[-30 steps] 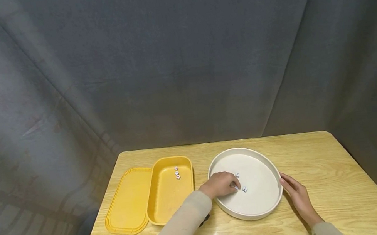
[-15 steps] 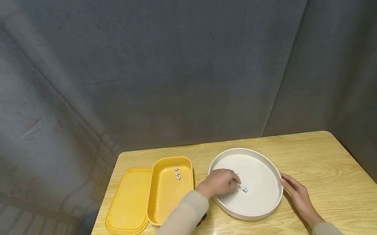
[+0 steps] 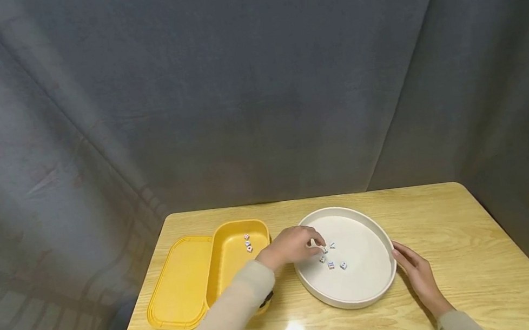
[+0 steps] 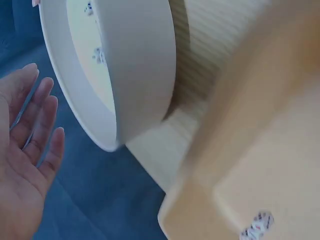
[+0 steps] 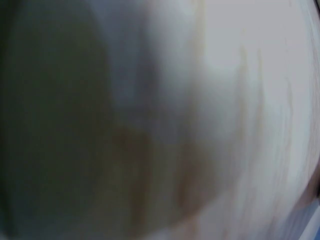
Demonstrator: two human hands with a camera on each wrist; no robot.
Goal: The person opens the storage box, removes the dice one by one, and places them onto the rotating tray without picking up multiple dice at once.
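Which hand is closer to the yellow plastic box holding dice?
Left. The left hand hovers between the yellow plastic box and the round white tray; the right hand rests beyond the tray's far side.

You face a light wooden table (image 3: 447,220) with rounded corners, set against a creased grey-blue fabric backdrop (image 3: 255,79) that fills the view behind and beside it. Overhead light glares on the tabletop's near edge.
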